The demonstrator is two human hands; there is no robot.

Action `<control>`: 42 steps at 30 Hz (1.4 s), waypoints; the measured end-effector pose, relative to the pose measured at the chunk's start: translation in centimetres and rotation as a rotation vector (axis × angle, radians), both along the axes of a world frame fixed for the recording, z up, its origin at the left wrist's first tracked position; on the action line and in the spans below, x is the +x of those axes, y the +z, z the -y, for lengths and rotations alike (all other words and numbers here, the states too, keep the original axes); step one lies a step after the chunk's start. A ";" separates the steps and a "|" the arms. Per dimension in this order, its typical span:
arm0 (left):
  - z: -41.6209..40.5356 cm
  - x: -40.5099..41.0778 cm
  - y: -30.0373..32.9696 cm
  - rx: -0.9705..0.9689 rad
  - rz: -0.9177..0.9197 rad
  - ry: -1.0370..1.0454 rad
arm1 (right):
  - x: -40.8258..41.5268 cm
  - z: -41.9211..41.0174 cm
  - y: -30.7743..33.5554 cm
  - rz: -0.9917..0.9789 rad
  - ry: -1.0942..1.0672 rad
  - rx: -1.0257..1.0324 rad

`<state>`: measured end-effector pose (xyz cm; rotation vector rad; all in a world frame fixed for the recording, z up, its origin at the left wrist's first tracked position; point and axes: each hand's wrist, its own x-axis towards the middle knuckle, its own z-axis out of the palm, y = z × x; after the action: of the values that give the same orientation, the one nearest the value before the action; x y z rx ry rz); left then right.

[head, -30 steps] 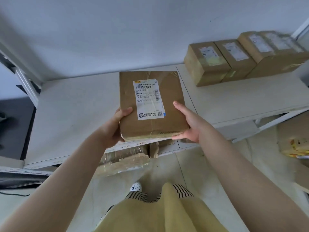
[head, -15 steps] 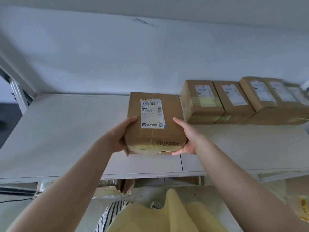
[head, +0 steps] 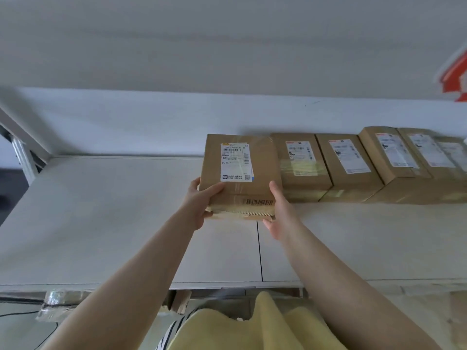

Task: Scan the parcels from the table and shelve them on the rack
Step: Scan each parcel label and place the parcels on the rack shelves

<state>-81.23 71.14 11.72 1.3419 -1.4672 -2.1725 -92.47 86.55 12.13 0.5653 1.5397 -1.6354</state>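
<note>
Parcel held at the end of a row on a rack shelf

Parcel, a brown cardboard box with a white shipping label on top and a barcode strip along its near edge, is held between two bare hands above or on a pale shelf; whether its underside touches the shelf cannot be told.

Nearest the camera, a yellow garment and a bit of striped fabric fill the bottom middle of the view. Two bare forearms reach forward and up from there.

The left hand grips the parcel's near left corner, thumb lying over the top face and fingers curled underneath. The right hand presses flat against the parcel's right side near the front corner, fingers fairly straight and thumb pointing down.

Below the hands, the shelf is a broad off-white board, with a thin dark seam running front to back just under the parcel. Under the shelf's front edge, crumpled cardboard and clear plastic wrap show at lower left.

Further back, the parcel sits at the left end of a row of four similar brown boxes, each with a white label, set side by side against the pale wall; the parcel is just beside the nearest of them. A blurred red shape shows at the far upper right.
</note>
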 end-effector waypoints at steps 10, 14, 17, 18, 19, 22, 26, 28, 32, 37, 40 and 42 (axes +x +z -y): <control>-0.5 -3.9 0.2 0.034 0.028 0.123 | -2.6 2.3 0.1 0.103 -0.079 -0.083; -0.1 -4.1 0.1 0.061 0.022 0.145 | -2.7 2.7 0.2 0.088 -0.102 -0.100; 0.0 -4.0 0.0 0.061 0.018 0.154 | -2.6 2.9 0.1 0.091 -0.115 -0.100; 0.0 -4.1 0.0 0.060 0.016 0.155 | -2.5 3.0 0.2 0.088 -0.119 -0.096; 0.0 -4.1 -0.1 0.062 0.012 0.158 | -2.5 3.0 0.2 0.085 -0.124 -0.093; -0.1 -4.1 -0.2 0.061 0.003 0.160 | -2.5 2.9 0.3 0.078 -0.126 -0.093; -0.3 -3.9 -0.1 0.043 -0.006 0.162 | -2.3 3.0 0.4 0.057 -0.104 -0.070; -0.3 -3.9 -0.2 0.020 0.008 0.160 | -2.2 3.1 0.4 0.042 -0.101 -0.047; -0.2 -3.1 0.2 0.053 -0.033 0.073 | -2.1 3.2 0.3 0.039 -0.075 -0.028; -0.3 1.0 -0.9 0.171 -0.072 0.124 | 0.9 2.6 -0.3 0.007 0.006 0.021; 0.2 5.0 -2.2 0.267 -0.119 0.257 | 4.8 2.5 -1.4 0.048 0.124 0.030; 0.8 8.2 -2.9 0.321 -0.171 0.371 | 7.4 3.5 -2.3 0.045 0.203 0.003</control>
<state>-73.06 70.35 8.87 1.3493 -0.7578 -2.2606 -85.10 83.07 9.85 0.4288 1.5152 -1.4571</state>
